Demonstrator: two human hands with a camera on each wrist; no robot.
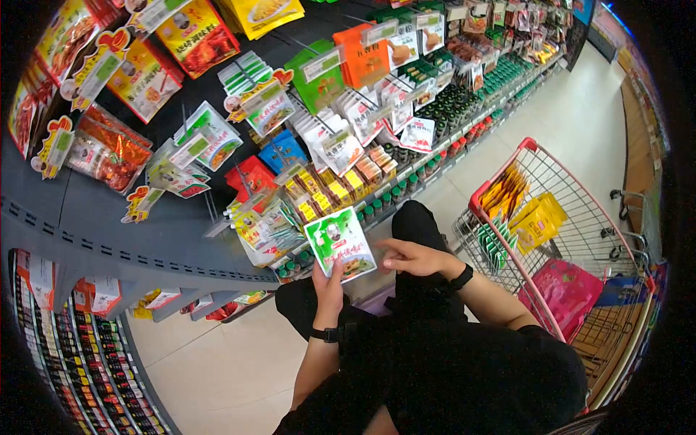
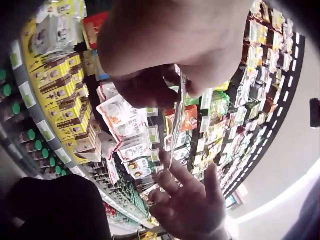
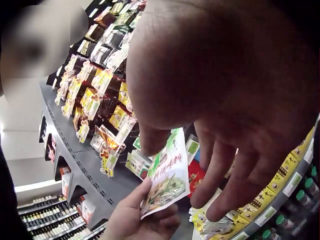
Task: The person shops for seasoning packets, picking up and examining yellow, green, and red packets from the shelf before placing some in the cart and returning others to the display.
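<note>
A green and white seasoning packet [image 1: 346, 250] with a food picture is held up in front of the person. The left hand [image 1: 328, 291] pinches its lower edge, thumb on the printed front. Seen from the left wrist, the packet [image 2: 177, 117] is nearly edge-on and thin. Just off the packet's right side is the right hand [image 1: 419, 259], its fingers loosely extended and holding nothing. From the right wrist, those fingers [image 3: 215, 172] stretch out beside the packet [image 3: 167, 177], and the left hand's thumb and fingers grip its lower corner.
Seasoning packets hang on hooks along the dark shelf [image 1: 80, 232]. Yellow boxes [image 1: 330, 190] and green-capped jars [image 1: 395, 194] line the lower shelf. On the right stands a red-edged shopping cart [image 1: 500, 170] holding yellow packets [image 1: 538, 222] and a pink bag [image 1: 562, 293].
</note>
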